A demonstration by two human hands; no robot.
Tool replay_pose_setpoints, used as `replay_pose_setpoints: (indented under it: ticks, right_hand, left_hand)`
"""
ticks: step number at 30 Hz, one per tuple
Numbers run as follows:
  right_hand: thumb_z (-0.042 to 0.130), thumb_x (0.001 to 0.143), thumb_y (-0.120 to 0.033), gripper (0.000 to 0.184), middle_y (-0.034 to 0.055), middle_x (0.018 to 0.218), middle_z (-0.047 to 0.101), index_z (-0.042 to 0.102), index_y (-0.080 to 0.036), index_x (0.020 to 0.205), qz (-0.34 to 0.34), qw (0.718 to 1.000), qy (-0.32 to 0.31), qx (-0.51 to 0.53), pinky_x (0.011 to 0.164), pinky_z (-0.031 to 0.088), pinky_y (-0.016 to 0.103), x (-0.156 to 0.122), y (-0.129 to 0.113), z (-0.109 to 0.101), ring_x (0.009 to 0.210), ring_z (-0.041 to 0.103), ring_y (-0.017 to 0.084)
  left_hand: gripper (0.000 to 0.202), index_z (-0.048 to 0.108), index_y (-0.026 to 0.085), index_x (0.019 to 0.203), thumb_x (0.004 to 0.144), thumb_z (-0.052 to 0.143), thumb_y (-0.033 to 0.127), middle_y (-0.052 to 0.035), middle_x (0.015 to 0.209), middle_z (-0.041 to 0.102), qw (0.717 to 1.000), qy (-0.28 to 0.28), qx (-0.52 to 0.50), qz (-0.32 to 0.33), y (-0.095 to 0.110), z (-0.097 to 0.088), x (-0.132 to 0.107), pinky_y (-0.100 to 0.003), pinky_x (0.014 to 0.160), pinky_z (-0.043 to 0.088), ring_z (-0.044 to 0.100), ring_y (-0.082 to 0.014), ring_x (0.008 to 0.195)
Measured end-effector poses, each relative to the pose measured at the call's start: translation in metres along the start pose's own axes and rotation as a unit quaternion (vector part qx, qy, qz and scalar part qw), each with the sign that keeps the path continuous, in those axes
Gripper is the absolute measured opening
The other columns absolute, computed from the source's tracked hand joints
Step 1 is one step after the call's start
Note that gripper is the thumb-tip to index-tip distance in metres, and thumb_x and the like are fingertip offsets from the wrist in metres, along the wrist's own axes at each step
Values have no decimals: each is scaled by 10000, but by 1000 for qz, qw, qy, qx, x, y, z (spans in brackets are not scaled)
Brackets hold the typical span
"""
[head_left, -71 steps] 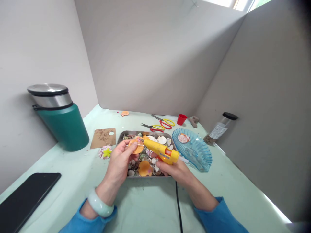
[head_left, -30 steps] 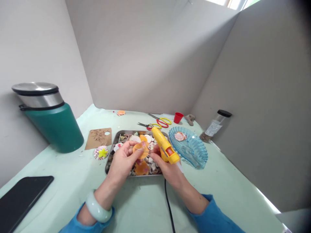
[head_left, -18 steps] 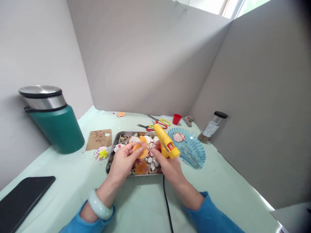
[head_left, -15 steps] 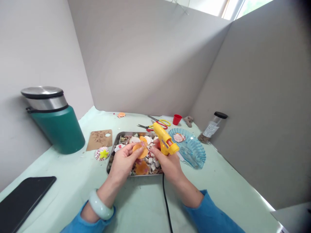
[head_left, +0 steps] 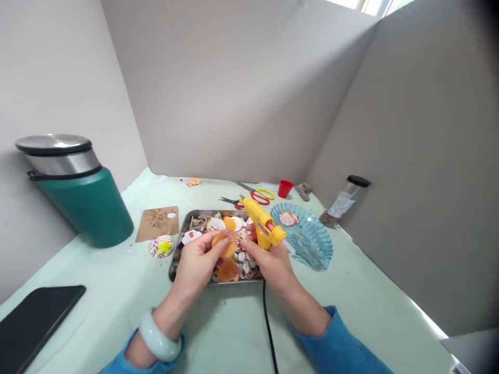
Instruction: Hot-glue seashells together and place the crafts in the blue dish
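Observation:
An orange scallop shell (head_left: 223, 246) is pinched between the thumb and fingers of my left hand (head_left: 198, 259), above a metal tray (head_left: 171, 270) full of shells. My right hand (head_left: 273, 262) is wrapped round the handle of a yellow glue gun (head_left: 262, 221), whose nozzle points away and up to the left. The tip of my right thumb is close to the shell; I cannot tell whether it touches. Another orange shell (head_left: 227, 270) lies in the tray's near side among small white and brown shells. A black cord (head_left: 268, 322) runs from the gun toward me.
A blue shell-shaped dish (head_left: 319, 244) stands right of the tray. Behind lie scissors (head_left: 261, 196) and a red cup (head_left: 285, 189). At left are a green bottle (head_left: 89, 208), a brown card (head_left: 157, 223), a decorated shell (head_left: 161, 246) and a black phone (head_left: 42, 322). A jar (head_left: 345, 202) leans at right.
The view has shifted slightly. Both hands keep nearly the same place over the tray, still holding the shell and the glue gun.

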State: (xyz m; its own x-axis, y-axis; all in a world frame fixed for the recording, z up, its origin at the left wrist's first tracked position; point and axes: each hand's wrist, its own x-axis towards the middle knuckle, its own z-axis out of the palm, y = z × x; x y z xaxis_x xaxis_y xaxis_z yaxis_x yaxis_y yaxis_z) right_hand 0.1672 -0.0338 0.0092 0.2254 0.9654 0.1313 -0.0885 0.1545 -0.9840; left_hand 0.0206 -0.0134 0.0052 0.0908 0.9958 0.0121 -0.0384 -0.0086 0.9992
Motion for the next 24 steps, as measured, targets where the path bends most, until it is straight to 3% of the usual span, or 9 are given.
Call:
replay_pose_setpoints:
  ticks: [10,15,24]
  right_hand:
    - [743,634,-279,299,-54,638,549,620,-179,887,16,999,19,22,539,418,232,0,-2,3,538,484,95]
    - [702,657,-259,289,-63,613,522,596,-165,909,30,1000,-3,3,508,380,224,-3,-6,5,505,432,81]
    - [675,669,-295,177,-23,689,558,582,-173,756,-9,1000,-9,-24,651,463,266,-5,-4,7,635,531,124]
  left_hand:
    - [390,681,155,950,693,717,446,-45,879,708,1000,-23,-10,4,1,0,-1,-238,633,478,613,-171,767]
    - [293,641,174,864,706,729,405,-24,884,684,999,-18,-29,40,0,0,-1,-244,753,478,614,-156,822]
    - [210,511,228,918,829,615,388,36,799,608,994,-84,-25,70,-2,0,-5,-213,713,480,591,-106,749]
